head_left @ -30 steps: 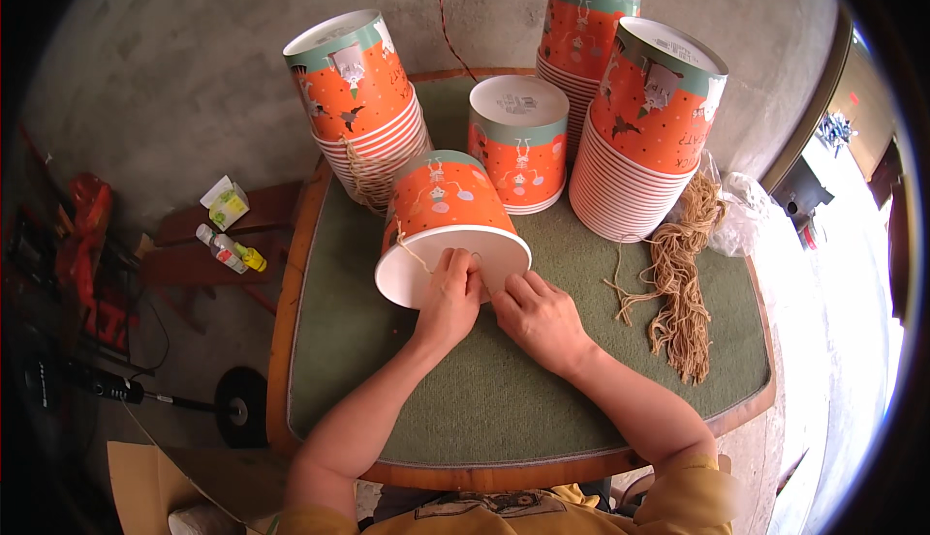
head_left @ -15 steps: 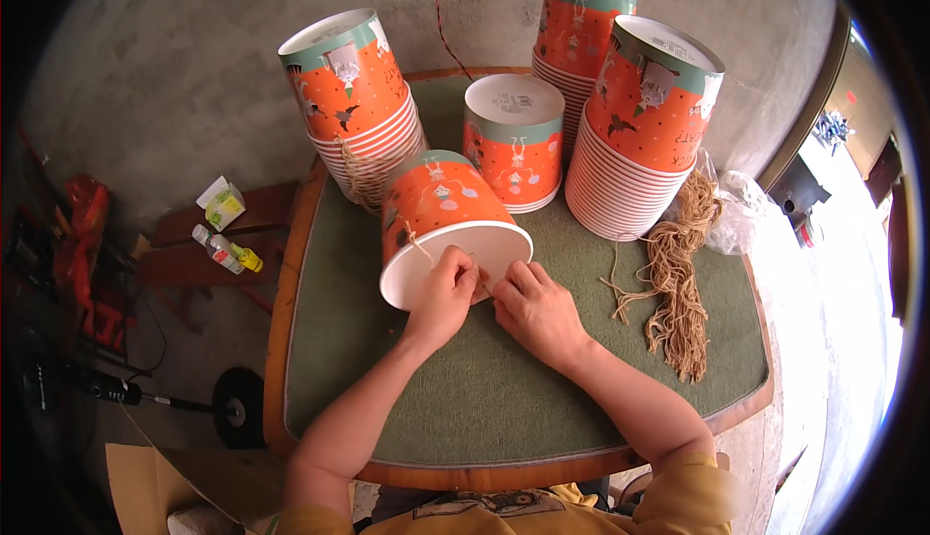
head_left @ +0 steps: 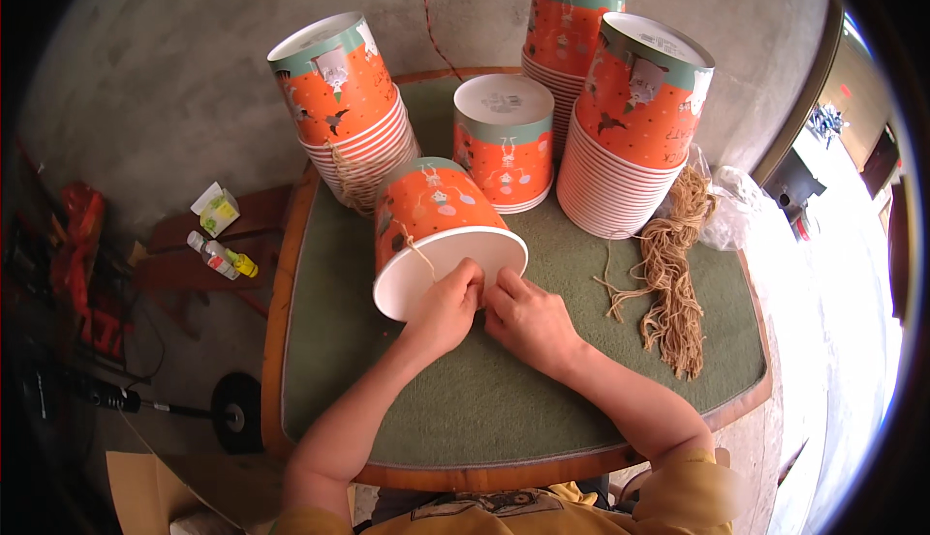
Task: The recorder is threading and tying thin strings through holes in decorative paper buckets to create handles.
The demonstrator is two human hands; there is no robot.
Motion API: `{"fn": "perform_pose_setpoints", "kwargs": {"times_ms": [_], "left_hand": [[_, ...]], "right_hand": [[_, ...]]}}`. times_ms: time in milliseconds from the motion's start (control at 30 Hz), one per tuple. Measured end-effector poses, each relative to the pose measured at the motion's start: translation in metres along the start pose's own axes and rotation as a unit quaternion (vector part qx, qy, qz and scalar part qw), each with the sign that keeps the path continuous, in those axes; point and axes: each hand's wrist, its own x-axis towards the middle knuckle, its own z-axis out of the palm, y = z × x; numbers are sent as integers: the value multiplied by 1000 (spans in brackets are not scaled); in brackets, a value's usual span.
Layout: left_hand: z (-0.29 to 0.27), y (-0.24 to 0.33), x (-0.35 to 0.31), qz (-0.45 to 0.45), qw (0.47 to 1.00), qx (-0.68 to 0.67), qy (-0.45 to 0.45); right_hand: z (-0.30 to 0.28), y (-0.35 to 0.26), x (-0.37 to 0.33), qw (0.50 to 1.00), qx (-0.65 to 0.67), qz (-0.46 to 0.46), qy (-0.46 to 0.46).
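Bucket (head_left: 438, 204): orange, green-banded, white inside, tipped, cord (head_left: 419, 253) attached. Left hand (head_left: 444, 312), right hand (head_left: 535, 322): fingers (head_left: 472, 276) curled closed, contents hidden.

It's a makeshift workshop — bare wall (head_left: 174, 80), stacked buckets (head_left: 630, 138), bundled twine (head_left: 681, 274).

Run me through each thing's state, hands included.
Left hand: fingers curled, hold unclear
Right hand: fingers curled, hold unclear
Front bucket: tipped, mouth toward the person
Short cord: over its rim
Middle bucket: inverted
Left stack: nested, inverted
Rear stack: nested, inverted
Right stack: nested, inverted
Twine bundle: loose
Plastic bag: crumpled
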Motion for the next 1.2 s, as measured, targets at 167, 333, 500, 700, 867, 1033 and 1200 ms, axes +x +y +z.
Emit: {"fn": "perform_pose_setpoints", "kwargs": {"times_ms": [167,333,500,700,867,1033,1200], "left_hand": [[3,0,-6,39,997,71,13],[-1,3,-5,8,999,53,-7],[-3,-4,-6,20,998,57,-16],[-2,0,-10,45,991,128,-21],[5,-3,-13,80,985,154,6],[3,-6,-12,62,990,123,25],[-1,-7,-11,50,996,68,24]], "right_hand": [[3,1,-2,999,2,36,-17],[3,5,-1,999,16,46,-20],[3,2,0,998,36,52,-14],[2,1,0,996,53,64,-20],[3,2,-1,993,72,85,-30],[-1,0,1,985,136,100,-38],[2,1,1,983,160,79,-40]]}}
